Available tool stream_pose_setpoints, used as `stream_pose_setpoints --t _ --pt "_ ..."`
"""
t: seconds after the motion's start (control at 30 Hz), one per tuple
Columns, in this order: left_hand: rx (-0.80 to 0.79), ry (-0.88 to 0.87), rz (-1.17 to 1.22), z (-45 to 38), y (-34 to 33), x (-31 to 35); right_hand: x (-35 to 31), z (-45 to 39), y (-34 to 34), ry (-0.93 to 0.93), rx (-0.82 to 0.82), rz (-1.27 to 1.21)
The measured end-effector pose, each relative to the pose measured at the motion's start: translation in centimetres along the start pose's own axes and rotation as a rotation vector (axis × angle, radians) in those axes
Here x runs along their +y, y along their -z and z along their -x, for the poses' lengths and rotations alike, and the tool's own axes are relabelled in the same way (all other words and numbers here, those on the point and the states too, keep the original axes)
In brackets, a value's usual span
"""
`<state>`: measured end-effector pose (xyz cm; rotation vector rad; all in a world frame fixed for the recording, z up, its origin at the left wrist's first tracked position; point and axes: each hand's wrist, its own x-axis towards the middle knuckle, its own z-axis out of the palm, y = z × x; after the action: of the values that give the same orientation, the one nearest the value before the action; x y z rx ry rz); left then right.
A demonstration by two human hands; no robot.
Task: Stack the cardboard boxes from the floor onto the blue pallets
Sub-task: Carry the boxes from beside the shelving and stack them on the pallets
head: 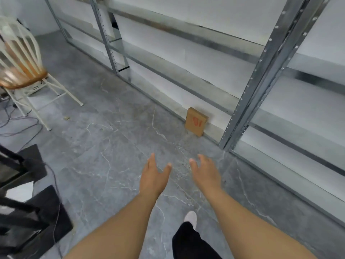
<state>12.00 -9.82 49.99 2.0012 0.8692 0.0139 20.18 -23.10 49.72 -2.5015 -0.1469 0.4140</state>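
At the upper left of the frame stands a white chair [22, 68] with a wooden seat, cables [16, 124] trailing on the grey floor [112, 146] beneath it. Low in the centre, the left hand [152, 181] and right hand [204, 175] reach forward, fingers loose and spread, holding nothing. Right of centre, a small cardboard box [196, 121] stands on edge on the floor, leaning against the metal shelving [261, 75].

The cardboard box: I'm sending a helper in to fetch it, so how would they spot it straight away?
Look along the metal shelving that runs down the right wall to the grey floor at its foot. The cardboard box stands there on edge, leaning against the lowest shelf, just left of a perforated upright. It is the only brown thing there, flat and square, with a red mark on its face.
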Motion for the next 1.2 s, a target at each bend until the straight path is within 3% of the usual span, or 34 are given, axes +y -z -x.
stream_pose_setpoints --t 0.3,0.63,0.83,1.0,1.2 --pt "-0.023 -0.083 -0.048 -15.6 -3.0 11.3 -3.1 -17.0 5.2 -0.005 0.050 0.011" --pt "-0.117 -0.009 -0.091 -29.1 -5.3 14.3 -4.6 -29.8 4.7 -0.110 0.000 -0.031" --pt "-0.249 -0.008 -0.159 -40.0 -6.7 16.6 -6.1 -39.3 4.1 -0.322 0.031 -0.047" --pt "-0.338 0.013 -0.210 -49.4 -7.5 17.3 -7.1 -46.9 1.8 -0.470 0.053 -0.124" --pt "-0.416 0.094 -0.280 -57.3 -11.4 15.5 -5.3 -54.0 -2.4 -0.523 -0.001 -0.140"
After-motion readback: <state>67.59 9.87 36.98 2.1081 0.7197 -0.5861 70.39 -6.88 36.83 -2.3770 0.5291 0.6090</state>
